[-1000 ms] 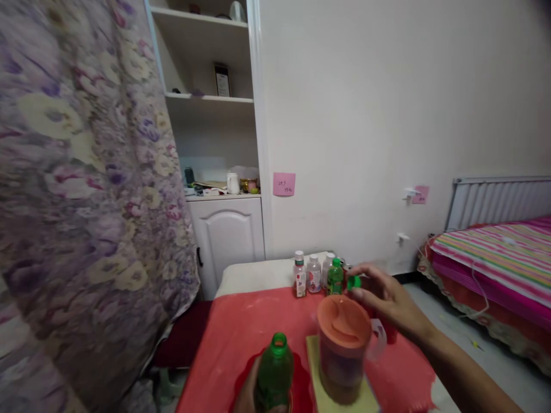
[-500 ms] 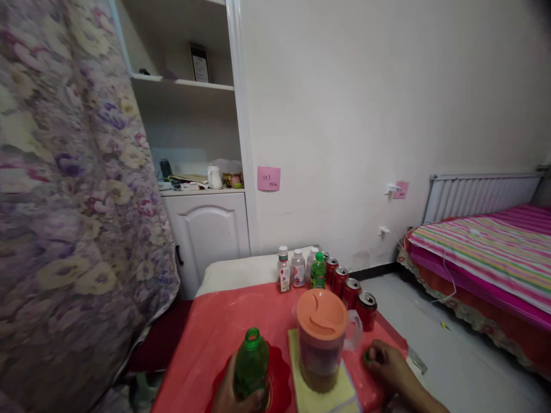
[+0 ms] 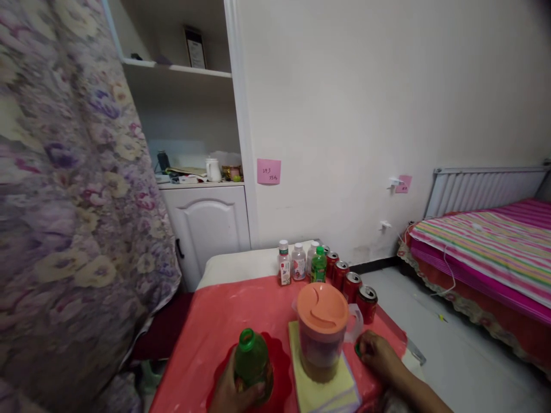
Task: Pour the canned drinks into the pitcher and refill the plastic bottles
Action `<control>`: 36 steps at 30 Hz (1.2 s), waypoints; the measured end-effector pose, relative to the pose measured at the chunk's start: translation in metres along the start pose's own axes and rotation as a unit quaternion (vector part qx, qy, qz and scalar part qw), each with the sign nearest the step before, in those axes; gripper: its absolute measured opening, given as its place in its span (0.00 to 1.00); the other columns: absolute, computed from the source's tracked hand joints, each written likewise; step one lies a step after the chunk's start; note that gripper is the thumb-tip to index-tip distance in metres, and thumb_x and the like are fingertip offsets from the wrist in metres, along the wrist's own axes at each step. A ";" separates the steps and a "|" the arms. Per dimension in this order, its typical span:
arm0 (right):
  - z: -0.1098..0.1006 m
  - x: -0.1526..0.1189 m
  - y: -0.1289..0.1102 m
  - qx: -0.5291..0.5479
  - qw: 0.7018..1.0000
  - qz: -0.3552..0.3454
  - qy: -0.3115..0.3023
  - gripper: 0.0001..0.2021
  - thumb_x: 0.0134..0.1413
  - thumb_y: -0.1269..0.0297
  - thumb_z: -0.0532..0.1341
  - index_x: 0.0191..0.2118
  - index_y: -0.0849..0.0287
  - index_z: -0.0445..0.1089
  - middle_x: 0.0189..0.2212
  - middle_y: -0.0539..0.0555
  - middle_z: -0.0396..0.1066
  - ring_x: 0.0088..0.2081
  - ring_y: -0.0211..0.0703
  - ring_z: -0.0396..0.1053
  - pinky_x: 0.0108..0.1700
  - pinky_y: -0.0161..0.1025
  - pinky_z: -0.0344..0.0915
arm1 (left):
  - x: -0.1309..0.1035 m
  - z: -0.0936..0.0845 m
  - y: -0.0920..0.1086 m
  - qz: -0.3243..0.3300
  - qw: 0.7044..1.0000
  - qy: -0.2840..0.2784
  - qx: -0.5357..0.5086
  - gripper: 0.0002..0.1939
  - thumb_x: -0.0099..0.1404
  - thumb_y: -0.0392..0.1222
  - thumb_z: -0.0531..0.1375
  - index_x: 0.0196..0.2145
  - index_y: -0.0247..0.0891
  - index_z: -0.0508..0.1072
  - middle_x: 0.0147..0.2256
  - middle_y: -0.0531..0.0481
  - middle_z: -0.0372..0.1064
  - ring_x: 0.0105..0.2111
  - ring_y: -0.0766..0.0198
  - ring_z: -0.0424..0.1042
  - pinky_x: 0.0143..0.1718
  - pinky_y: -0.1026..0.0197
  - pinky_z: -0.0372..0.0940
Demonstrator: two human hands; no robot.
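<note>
My left hand (image 3: 235,387) is wrapped round an uncapped green plastic bottle (image 3: 252,361), tilted slightly to the left above a red scalloped plate (image 3: 282,358). To the right, my right hand (image 3: 374,353) pinches a small green bottle cap (image 3: 357,349) near the pitcher's handle. Between the hands stands a clear pitcher (image 3: 321,355) with an orange lid (image 3: 322,308) and dark liquid inside. It rests on a yellow cloth (image 3: 316,396).
Several red cans (image 3: 367,304) line the table's right edge. Clear bottles (image 3: 284,267) and a capped green bottle (image 3: 318,267) stand at the back of the red-covered table (image 3: 206,321). A floral curtain (image 3: 77,201) hangs left; a bed (image 3: 473,246) is at right.
My left hand has tilted the green bottle a little to the left. My right hand, with the cap, has moved slightly left and up, closer to the pitcher. The camera view has shifted slightly.
</note>
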State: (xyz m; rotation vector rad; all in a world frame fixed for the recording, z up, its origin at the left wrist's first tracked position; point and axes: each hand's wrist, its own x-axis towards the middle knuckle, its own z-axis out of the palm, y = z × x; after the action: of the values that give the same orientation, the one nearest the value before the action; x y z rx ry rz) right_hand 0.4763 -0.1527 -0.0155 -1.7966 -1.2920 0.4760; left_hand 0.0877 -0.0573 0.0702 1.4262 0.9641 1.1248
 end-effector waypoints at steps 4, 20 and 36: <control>-0.003 -0.004 -0.005 0.027 0.999 0.003 0.026 0.07 0.25 0.72 0.56 0.19 0.53 0.62 0.25 0.50 0.71 0.31 0.47 0.69 0.37 0.41 0.63 | 0.001 -0.001 -0.005 0.004 1.000 0.017 0.016 0.45 0.34 0.63 0.76 0.47 0.36 0.75 0.40 0.41 0.82 0.44 0.40 0.79 0.48 0.47 0.75; -0.036 0.008 -0.097 0.328 0.944 -0.024 -0.012 0.27 0.50 0.34 0.63 0.34 0.57 0.78 0.32 0.56 0.77 0.37 0.54 0.73 0.41 0.47 0.70 | 0.001 -0.002 0.009 0.002 1.000 0.014 0.007 0.39 0.33 0.58 0.77 0.44 0.40 0.77 0.43 0.43 0.83 0.47 0.38 0.78 0.50 0.48 0.73; -0.007 0.028 -0.095 0.383 0.922 -0.040 -0.046 0.28 0.47 0.33 0.63 0.22 0.58 0.71 0.13 0.46 0.58 0.16 0.34 0.48 0.23 0.37 0.41 | 0.000 -0.002 -0.009 -0.043 0.994 -0.096 -0.035 0.48 0.34 0.68 0.75 0.49 0.38 0.74 0.40 0.45 0.77 0.42 0.48 0.74 0.45 0.53 0.68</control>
State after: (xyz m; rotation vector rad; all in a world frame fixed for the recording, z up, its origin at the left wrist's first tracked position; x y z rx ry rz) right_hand 0.4374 -0.1204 0.0697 -1.0674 -1.0249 0.8852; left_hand 0.0862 -0.0557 0.0617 1.3944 0.8353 0.9309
